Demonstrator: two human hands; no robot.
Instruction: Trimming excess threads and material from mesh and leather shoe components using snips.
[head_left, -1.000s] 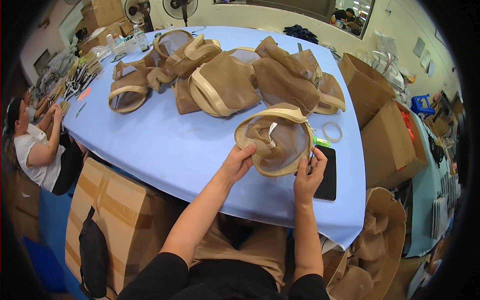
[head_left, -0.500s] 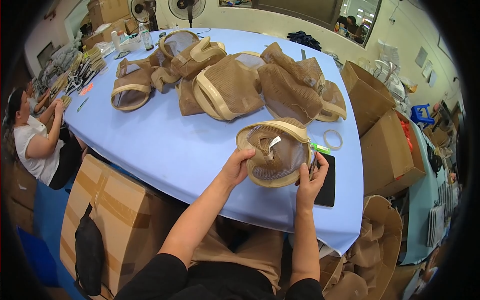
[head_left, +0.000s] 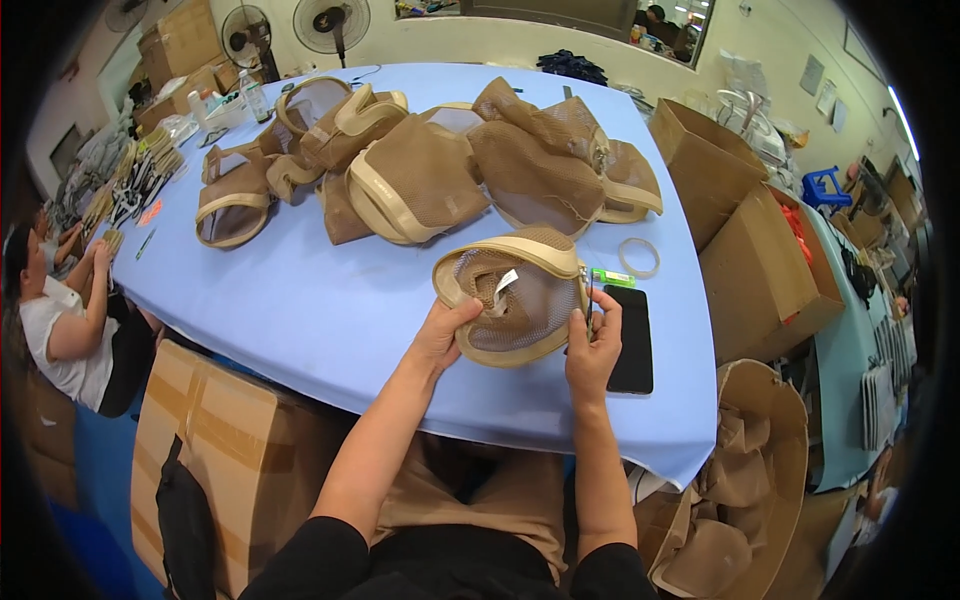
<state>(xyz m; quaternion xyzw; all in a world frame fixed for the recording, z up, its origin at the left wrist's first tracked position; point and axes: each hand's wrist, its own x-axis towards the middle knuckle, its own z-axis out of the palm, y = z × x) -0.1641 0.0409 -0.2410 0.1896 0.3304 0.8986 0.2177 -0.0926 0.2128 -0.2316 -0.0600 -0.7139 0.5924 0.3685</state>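
Note:
A round-ended brown mesh bag with cream binding, a zipper and a small white label is held over the blue table. My left hand grips its left rim, thumb over the edge. My right hand is closed at the zipper side on a slim dark tool, partly hidden by the fingers. Just right of that hand lie a black phone and a green object, with a pale ring behind them. A pile of similar mesh bags covers the table's back.
The blue table has bottles at back left. A co-worker sits left. Cardboard boxes line the right side; a taped box stands below left, and a carton of brown fabric below right.
The held bag has shifted slightly toward me and left relative to the phone, with both hands still on it. The whole view has shifted a little as the camera moved.

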